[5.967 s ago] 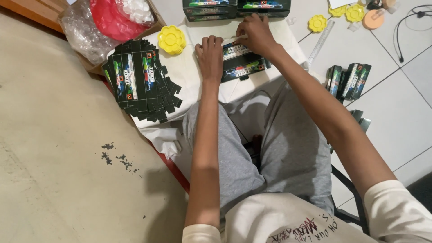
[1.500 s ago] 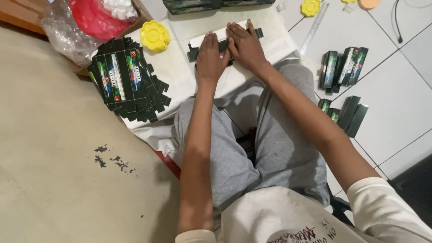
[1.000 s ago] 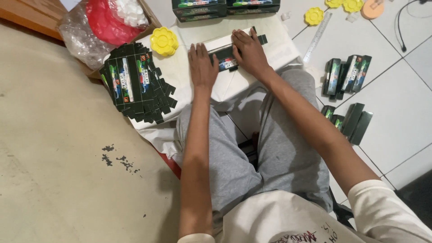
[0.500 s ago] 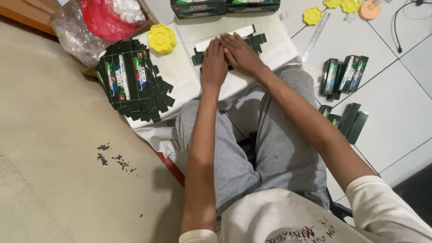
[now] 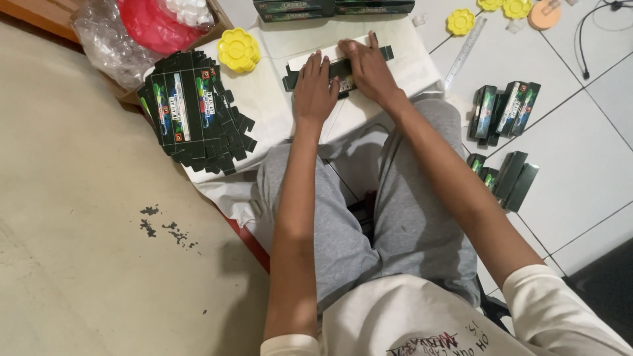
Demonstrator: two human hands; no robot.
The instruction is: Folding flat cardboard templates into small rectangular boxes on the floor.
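Both palms flat, left hand (image 5: 314,91) and right hand (image 5: 366,68) are pressing a dark carton blank (image 5: 339,67) along its crease, flat blank stack (image 5: 191,112) lying at nine o'clock; erecting it likely follows

- A white sheet (image 5: 264,112) is spread over the white tiled floor (image 5: 580,158).
- On the sheet: a stack of flat black cartons (image 5: 191,112) at its left edge, a yellow flower-shaped lid (image 5: 239,50) near its far left corner, and one flat carton (image 5: 343,66) at its far edge.
- On the bare tiles right of the sheet: folded black boxes (image 5: 504,112), a ruler (image 5: 467,51), more yellow lids (image 5: 459,21).
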